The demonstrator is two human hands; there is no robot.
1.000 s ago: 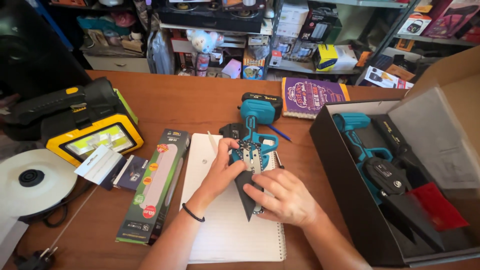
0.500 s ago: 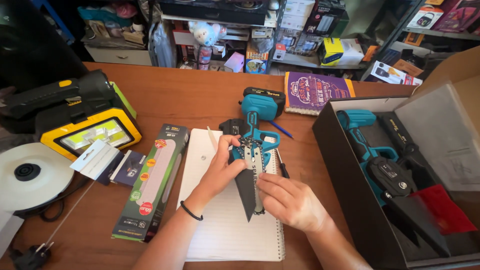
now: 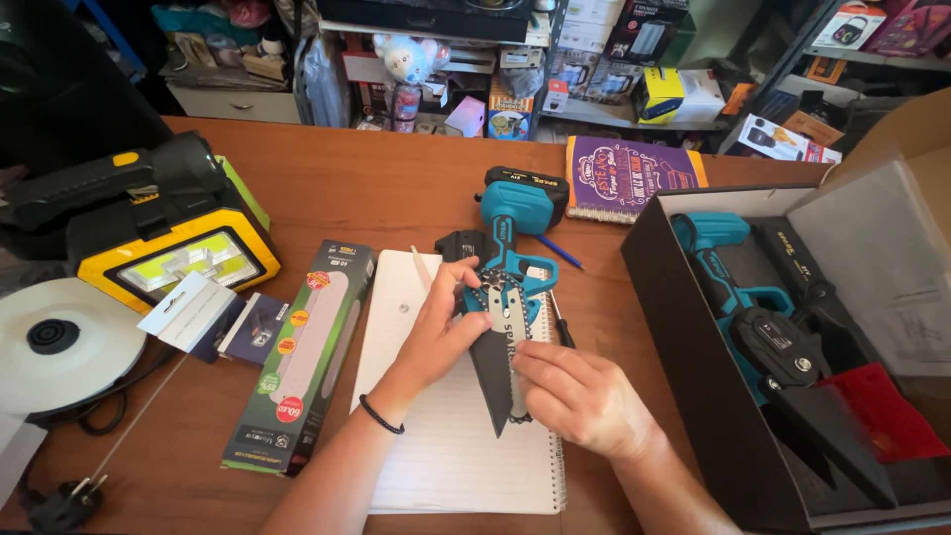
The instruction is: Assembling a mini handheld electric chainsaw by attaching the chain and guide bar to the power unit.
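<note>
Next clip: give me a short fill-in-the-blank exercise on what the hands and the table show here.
1. The left hand grips the teal mini chainsaw, which lies on a spiral ____.
2. The right hand touches the saw's guide ____.
3. A second teal saw lies inside the open black ____.
4. The yellow work light sits to the person's ____.

Missing words: notebook; bar; box; left
</note>
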